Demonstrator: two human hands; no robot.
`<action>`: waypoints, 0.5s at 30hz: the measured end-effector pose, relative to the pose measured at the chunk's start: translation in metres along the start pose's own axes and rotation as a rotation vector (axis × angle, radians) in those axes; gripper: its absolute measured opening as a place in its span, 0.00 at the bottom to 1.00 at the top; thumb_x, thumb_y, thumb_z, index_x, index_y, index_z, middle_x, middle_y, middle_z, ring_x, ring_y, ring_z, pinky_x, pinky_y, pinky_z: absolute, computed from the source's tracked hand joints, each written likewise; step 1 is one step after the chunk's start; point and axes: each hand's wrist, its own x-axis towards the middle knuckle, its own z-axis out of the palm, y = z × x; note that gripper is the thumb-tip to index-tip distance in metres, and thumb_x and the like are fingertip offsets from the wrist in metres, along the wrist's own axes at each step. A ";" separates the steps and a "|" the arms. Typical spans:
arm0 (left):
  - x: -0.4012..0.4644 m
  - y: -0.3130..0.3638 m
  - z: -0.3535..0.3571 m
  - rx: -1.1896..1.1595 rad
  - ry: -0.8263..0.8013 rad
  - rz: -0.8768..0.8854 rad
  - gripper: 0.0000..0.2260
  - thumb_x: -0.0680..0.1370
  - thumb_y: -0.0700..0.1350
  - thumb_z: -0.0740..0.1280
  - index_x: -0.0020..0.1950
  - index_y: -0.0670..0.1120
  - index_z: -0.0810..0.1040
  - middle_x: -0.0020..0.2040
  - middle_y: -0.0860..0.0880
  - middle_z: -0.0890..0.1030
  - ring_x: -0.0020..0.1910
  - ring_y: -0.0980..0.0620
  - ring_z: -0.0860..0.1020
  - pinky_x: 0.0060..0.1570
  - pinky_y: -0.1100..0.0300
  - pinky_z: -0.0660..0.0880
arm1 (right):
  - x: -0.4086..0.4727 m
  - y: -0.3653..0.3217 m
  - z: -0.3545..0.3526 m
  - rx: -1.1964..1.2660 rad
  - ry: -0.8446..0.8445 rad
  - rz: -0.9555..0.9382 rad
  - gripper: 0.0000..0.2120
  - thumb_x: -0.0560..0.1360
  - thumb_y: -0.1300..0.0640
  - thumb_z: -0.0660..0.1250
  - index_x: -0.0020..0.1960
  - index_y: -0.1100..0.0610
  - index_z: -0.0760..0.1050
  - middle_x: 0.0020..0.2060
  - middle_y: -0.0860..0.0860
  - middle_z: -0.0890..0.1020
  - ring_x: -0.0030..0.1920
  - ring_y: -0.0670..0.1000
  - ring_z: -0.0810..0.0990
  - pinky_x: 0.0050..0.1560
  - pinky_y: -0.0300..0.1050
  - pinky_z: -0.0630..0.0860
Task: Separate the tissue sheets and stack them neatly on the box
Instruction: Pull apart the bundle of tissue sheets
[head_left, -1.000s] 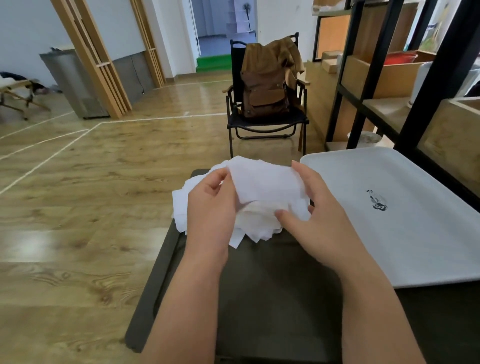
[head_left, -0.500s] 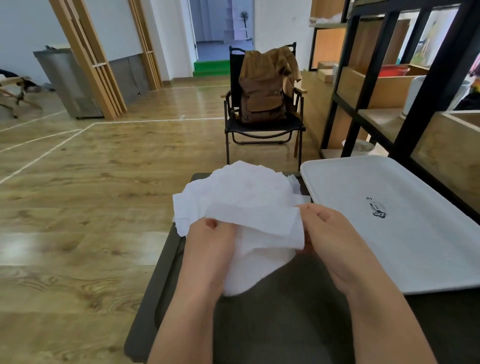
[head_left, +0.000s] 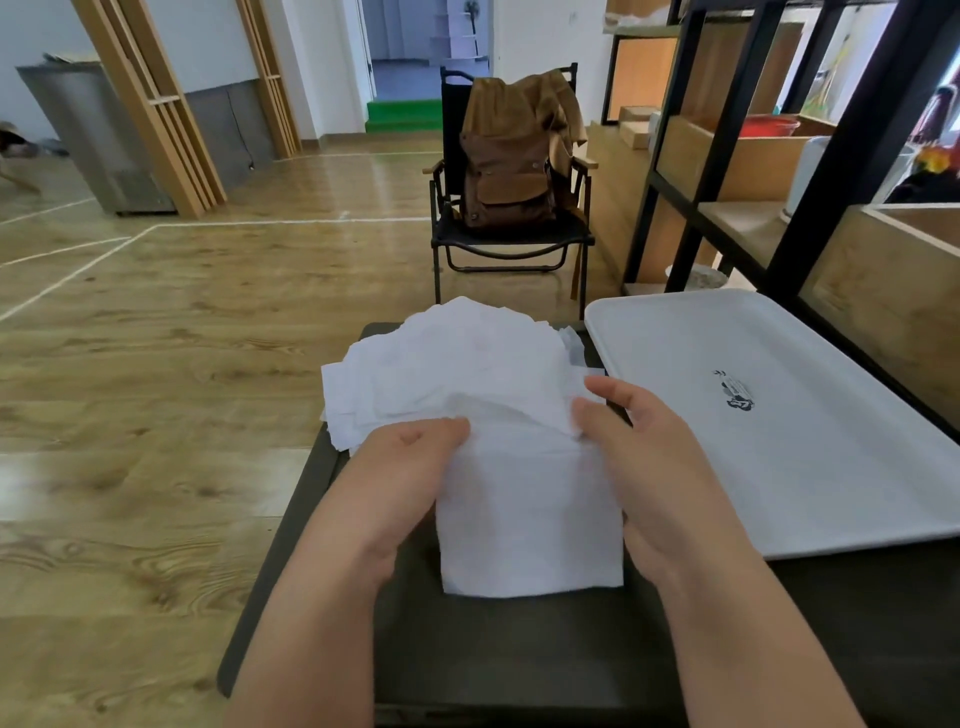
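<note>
A loose pile of white tissue sheets lies at the far end of a dark box top. One tissue sheet hangs flat toward me from the pile's near edge. My left hand pinches its upper left corner. My right hand pinches its upper right corner, with the thumb on top. The fingers underneath are hidden by the sheet.
A white tray with a small black logo lies to the right on the same dark surface. Beyond stands a black folding chair with a brown backpack. Black-framed wooden shelves rise at the right. Wooden floor spreads to the left.
The sheet has been pulled toward me off the pile and now hangs longer and flatter. Both hands have moved nearer and spread slightly apart.
</note>
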 end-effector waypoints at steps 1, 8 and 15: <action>0.000 0.000 0.000 -0.031 -0.006 0.017 0.14 0.79 0.55 0.64 0.41 0.49 0.83 0.46 0.57 0.84 0.48 0.54 0.81 0.54 0.56 0.74 | 0.001 0.000 -0.001 0.049 -0.006 0.023 0.13 0.76 0.44 0.66 0.60 0.41 0.74 0.58 0.43 0.78 0.59 0.48 0.77 0.62 0.55 0.75; -0.006 0.002 -0.005 -0.005 -0.022 0.355 0.20 0.78 0.47 0.71 0.61 0.71 0.74 0.47 0.52 0.85 0.51 0.53 0.83 0.53 0.56 0.77 | 0.000 -0.006 -0.009 -0.052 -0.154 -0.080 0.25 0.72 0.49 0.74 0.59 0.26 0.68 0.56 0.42 0.77 0.59 0.52 0.77 0.60 0.55 0.78; -0.016 0.007 -0.001 0.205 0.002 0.447 0.17 0.71 0.40 0.74 0.49 0.63 0.83 0.51 0.63 0.82 0.53 0.54 0.79 0.55 0.52 0.78 | -0.010 -0.013 -0.019 -0.248 -0.328 -0.293 0.26 0.69 0.68 0.73 0.52 0.36 0.79 0.51 0.45 0.83 0.50 0.49 0.83 0.50 0.47 0.82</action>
